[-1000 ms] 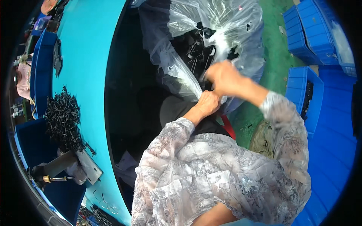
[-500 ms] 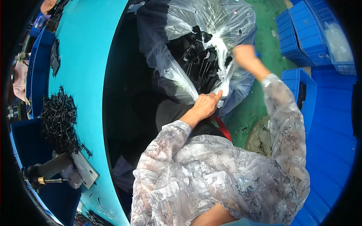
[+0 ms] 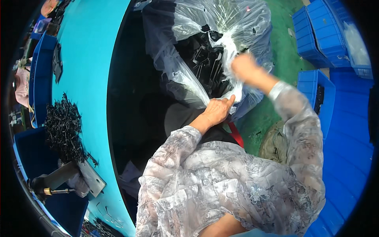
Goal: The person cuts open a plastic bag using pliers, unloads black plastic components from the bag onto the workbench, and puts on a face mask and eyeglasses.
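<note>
A large clear plastic bag [image 3: 185, 23] full of small black parts [image 3: 201, 59] sits below me, beside the table. My left hand [image 3: 216, 111] pinches the near edge of the bag's plastic. Farther up and to the right, my right hand [image 3: 242, 67] is blurred and closed on a bunched white strip of the same bag at its opening. Both forearms wear a pale patterned sleeve. The bag hides most of the parts inside it.
A turquoise table [image 3: 94, 59] curves along the left, with a heap of black parts [image 3: 63, 126] and a grey metal plate tool [image 3: 90, 177] on it. Blue crates [image 3: 316, 31] stand on the green floor [image 3: 284, 51] at right. A red strip [image 3: 237, 135] lies by my lap.
My right hand has moved away from the left hand, up and to the right, drawing the bag's plastic with it. My left hand has stayed on the bag's near edge.
</note>
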{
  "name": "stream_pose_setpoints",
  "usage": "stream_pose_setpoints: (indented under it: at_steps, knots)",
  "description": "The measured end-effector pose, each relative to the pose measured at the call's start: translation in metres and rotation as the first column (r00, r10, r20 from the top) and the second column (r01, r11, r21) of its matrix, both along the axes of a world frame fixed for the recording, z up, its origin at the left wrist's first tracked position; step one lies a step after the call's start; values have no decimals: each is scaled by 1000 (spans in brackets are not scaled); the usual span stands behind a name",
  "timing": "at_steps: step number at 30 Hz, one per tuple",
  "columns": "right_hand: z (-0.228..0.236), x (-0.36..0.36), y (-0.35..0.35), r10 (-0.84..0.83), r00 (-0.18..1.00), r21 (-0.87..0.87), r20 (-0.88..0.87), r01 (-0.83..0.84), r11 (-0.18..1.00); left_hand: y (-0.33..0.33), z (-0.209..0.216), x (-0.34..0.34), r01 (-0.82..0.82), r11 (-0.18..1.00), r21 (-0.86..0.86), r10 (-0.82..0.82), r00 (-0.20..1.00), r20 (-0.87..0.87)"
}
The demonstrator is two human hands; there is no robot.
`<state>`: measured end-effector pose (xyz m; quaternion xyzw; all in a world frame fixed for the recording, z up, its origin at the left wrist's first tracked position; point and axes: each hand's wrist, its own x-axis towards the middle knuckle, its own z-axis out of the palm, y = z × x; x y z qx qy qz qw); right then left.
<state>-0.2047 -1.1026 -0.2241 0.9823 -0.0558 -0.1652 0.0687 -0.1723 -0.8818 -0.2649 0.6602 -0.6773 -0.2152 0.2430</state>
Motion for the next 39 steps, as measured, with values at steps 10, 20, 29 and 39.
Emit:
stream_pose_setpoints:
  at_steps: [10,20,29,39]
  knots:
    - [11,-42,-117,-372,902,-251,221,421,872,1,-1,-1,-32,998,-55,33,999,18]
    - [33,-36,-20,-273,887,124,373,244,962,4,-6,4,-44,999,-23,43,999,-29]
    - [19,-80,16,-449,753,450,481,227,864,9,14,-2,-67,994,-87,78,988,135]
    - [105,35,17,-548,776,780,-311,-121,-614,12,10,2,-160,975,-155,175,981,88]
